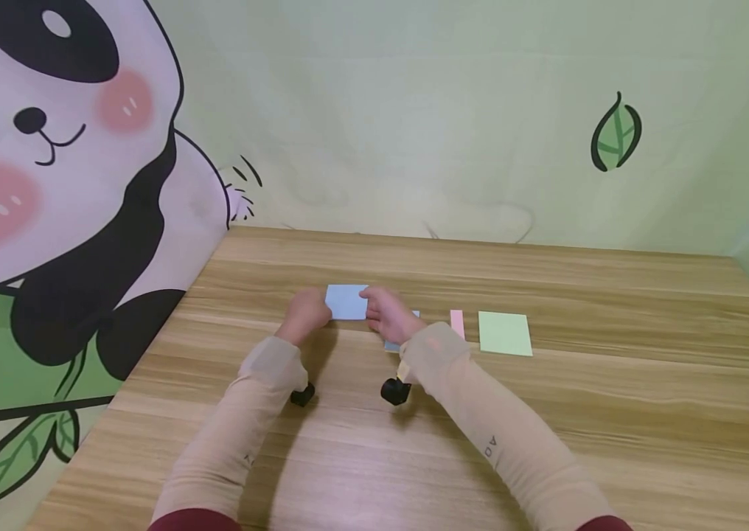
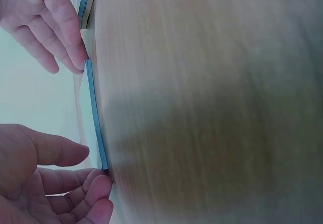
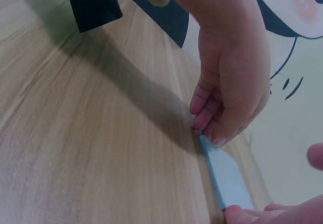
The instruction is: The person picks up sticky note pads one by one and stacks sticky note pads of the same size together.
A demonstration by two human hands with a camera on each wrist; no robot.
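Note:
A light blue sticky note pad (image 1: 346, 302) lies flat on the wooden table between both hands. My left hand (image 1: 306, 316) is at its left end, the fingers curled and the thumb close to the index finger; in the left wrist view the pad's corner sits at these fingertips (image 2: 101, 183). At the opposite end is my right hand (image 1: 389, 313), its fairly straight fingertips touching the pad's edge while the thumb stands apart from it. Partly hidden under the right hand and wrist is a second blue pad (image 1: 392, 346).
A narrow pink strip (image 1: 457, 323) and a pale green square pad (image 1: 505, 333) lie to the right on the table (image 1: 613, 413). Behind the table rises a wall cloth (image 1: 414, 133) with a printed panda and leaves. Black wrist cameras (image 1: 395, 391) hang under the sleeves.

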